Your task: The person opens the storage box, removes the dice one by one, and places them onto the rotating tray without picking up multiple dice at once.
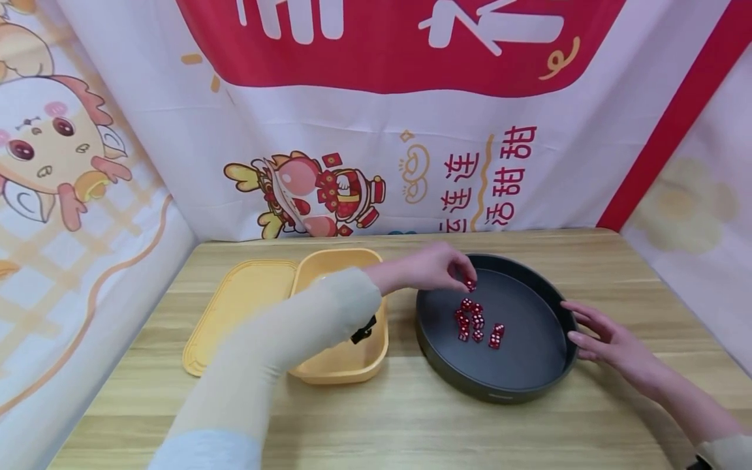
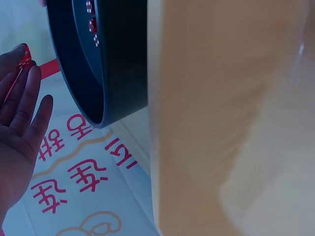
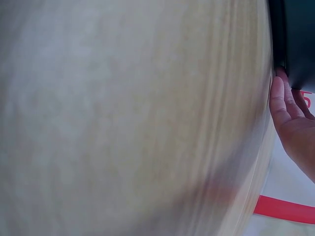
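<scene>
My left hand (image 1: 440, 266) pinches a red die (image 1: 471, 285) over the left part of a round dark pan (image 1: 529, 352). The left wrist view also shows the die (image 2: 24, 60) between thumb and fingers, the other fingers extended. Several red dice with white dots lie on the pan floor, most in a cluster (image 1: 470, 320), with a pair (image 1: 496, 336) a little to the right. My right hand (image 1: 617, 349) rests its fairly straight fingers against the pan's right rim. In the right wrist view, those fingers (image 3: 290, 105) touch the dark outer wall.
Left of the pan stands a yellow rectangular container (image 1: 337, 377), with a small black item (image 1: 364, 331) partly hidden by my left sleeve. Beside it lies a flat yellow lid (image 1: 247, 300). Printed cloth (image 1: 329, 104) hangs behind the wooden table (image 1: 411, 424).
</scene>
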`<state>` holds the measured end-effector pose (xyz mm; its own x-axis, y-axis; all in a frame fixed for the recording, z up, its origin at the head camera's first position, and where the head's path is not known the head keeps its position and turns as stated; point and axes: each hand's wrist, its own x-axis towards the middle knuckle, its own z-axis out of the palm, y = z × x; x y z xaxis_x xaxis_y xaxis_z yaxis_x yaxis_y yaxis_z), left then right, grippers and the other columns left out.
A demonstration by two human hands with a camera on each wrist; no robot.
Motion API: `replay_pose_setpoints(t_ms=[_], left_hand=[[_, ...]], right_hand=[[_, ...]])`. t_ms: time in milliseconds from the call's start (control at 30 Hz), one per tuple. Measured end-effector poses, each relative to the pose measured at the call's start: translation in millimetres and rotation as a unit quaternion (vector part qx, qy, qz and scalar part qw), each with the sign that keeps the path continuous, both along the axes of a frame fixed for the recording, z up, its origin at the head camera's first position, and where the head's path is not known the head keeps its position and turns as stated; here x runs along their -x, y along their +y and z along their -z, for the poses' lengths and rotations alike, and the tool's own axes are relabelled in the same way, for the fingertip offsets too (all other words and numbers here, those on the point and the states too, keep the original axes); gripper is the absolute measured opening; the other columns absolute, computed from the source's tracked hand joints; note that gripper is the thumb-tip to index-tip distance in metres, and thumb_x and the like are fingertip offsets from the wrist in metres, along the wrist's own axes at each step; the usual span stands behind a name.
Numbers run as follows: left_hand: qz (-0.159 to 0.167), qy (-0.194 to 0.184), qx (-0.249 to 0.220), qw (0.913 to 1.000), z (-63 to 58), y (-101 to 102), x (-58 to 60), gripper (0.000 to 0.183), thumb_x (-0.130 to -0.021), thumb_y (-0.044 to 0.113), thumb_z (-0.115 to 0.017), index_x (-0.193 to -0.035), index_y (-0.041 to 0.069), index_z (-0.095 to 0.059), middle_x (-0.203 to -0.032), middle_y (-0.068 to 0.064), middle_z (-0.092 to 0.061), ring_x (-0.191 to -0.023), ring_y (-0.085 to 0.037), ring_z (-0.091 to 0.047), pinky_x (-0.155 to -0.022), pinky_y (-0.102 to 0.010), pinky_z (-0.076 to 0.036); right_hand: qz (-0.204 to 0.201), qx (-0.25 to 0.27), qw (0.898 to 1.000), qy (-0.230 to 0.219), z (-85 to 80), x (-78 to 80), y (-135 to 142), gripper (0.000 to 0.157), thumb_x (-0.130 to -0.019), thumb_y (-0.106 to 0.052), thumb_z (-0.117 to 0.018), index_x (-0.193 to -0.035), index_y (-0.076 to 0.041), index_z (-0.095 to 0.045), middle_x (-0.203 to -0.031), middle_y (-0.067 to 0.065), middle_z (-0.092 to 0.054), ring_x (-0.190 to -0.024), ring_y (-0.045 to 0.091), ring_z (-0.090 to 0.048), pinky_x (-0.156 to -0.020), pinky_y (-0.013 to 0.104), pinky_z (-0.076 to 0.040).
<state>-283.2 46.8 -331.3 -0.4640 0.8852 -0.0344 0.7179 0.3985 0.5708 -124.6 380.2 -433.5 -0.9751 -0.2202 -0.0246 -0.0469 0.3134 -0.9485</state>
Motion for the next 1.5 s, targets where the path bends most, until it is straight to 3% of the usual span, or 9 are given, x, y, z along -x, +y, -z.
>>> replay_pose_setpoints(t_ms=[167, 333, 500, 700, 833, 1067, 1333, 1500], left_hand=[[0.005, -0.013, 0.007, 0.9999, 6.3, 15.8, 0.5, 0.018, -0.089, 0.018, -0.073, -0.106, 0.014, -0.072, -0.094, 0.009, -0.066, -0.085, -0.005, -0.059, -0.076, -0.014, -0.047], [0.008, -0.016, 0.024, 0.9996, 14.8, 29.6, 0.2, 0.016, -0.089, 0.017, -0.073, -0.104, 0.015, -0.073, -0.092, 0.01, -0.066, -0.084, -0.004, -0.059, -0.075, -0.013, -0.046], [0.009, -0.012, 0.043, 0.999, 17.8, 40.3, -1.8, 0.016, -0.088, 0.017, -0.073, -0.105, 0.016, -0.073, -0.092, 0.011, -0.065, -0.083, -0.002, -0.059, -0.074, -0.013, -0.046], [0.024, -0.014, 0.067, 0.9973, 19.0, 48.4, -4.6, 0.015, -0.088, 0.018, -0.073, -0.103, 0.019, -0.073, -0.092, 0.012, -0.065, -0.084, 0.0, -0.059, -0.074, -0.013, -0.045], [0.029, -0.017, 0.078, 0.9964, 21.4, 50.1, -5.6, 0.014, -0.088, 0.018, -0.073, -0.103, 0.019, -0.073, -0.092, 0.012, -0.065, -0.084, 0.0, -0.059, -0.074, -0.014, -0.045], [0.027, -0.027, 0.091, 0.9951, 28.2, 51.3, -4.6, 0.014, -0.088, 0.019, -0.073, -0.102, 0.02, -0.073, -0.09, 0.013, -0.065, -0.083, 0.0, -0.059, -0.074, -0.013, -0.045], [0.019, -0.013, 0.087, 0.996, 29.6, 49.7, -2.9, 0.019, -0.088, 0.02, -0.073, -0.107, 0.016, -0.074, -0.092, 0.012, -0.065, -0.084, 0.0, -0.058, -0.075, -0.013, -0.045], [0.014, -0.006, 0.072, 0.9973, 25.6, 46.5, -4.3, 0.022, -0.087, 0.019, -0.074, -0.109, 0.014, -0.074, -0.092, 0.011, -0.065, -0.083, 0.001, -0.058, -0.074, -0.013, -0.045]], right_hand=[[0.006, -0.009, 1.0, -0.009, -2.5, 1.6, -0.5, 0.053, -0.103, -0.011, -0.048, -0.152, -0.015, -0.03, -0.148, 0.026, -0.021, -0.111, -0.019, -0.037, -0.081, 0.025, -0.053], [0.006, -0.011, 1.0, -0.013, -3.7, 2.3, -0.8, 0.053, -0.103, -0.012, -0.049, -0.152, -0.015, -0.03, -0.147, 0.031, -0.017, -0.111, -0.019, -0.038, -0.08, 0.026, -0.053], [0.005, -0.008, 1.0, -0.011, -4.0, 2.2, -1.1, 0.053, -0.103, -0.012, -0.048, -0.152, -0.015, -0.03, -0.149, 0.029, -0.016, -0.111, -0.018, -0.038, -0.08, 0.025, -0.053], [0.005, -0.004, 1.0, -0.003, -3.0, 3.1, -1.3, 0.052, -0.102, -0.01, -0.049, -0.151, -0.014, -0.031, -0.148, 0.015, -0.025, -0.112, -0.017, -0.039, -0.08, 0.026, -0.053], [0.005, -0.001, 1.0, 0.0, -2.4, 4.0, -1.2, 0.052, -0.102, -0.01, -0.049, -0.151, -0.015, -0.032, -0.148, 0.017, -0.025, -0.112, -0.016, -0.039, -0.08, 0.026, -0.053], [-0.002, 0.008, 1.0, 0.002, 2.1, 2.4, -0.4, 0.053, -0.102, -0.009, -0.049, -0.152, -0.014, -0.031, -0.137, -0.014, -0.034, -0.113, -0.017, -0.039, -0.08, 0.027, -0.053], [-0.002, 0.006, 1.0, 0.002, 1.9, 2.6, -0.5, 0.053, -0.102, -0.009, -0.048, -0.152, -0.014, -0.031, -0.139, -0.012, -0.033, -0.113, -0.017, -0.038, -0.081, 0.026, -0.053], [0.001, 0.0, 1.0, -0.004, 1.9, 1.3, 1.7, 0.053, -0.103, -0.011, -0.048, -0.152, -0.015, -0.03, -0.144, -0.001, -0.03, -0.112, -0.018, -0.038, -0.081, 0.025, -0.053]])
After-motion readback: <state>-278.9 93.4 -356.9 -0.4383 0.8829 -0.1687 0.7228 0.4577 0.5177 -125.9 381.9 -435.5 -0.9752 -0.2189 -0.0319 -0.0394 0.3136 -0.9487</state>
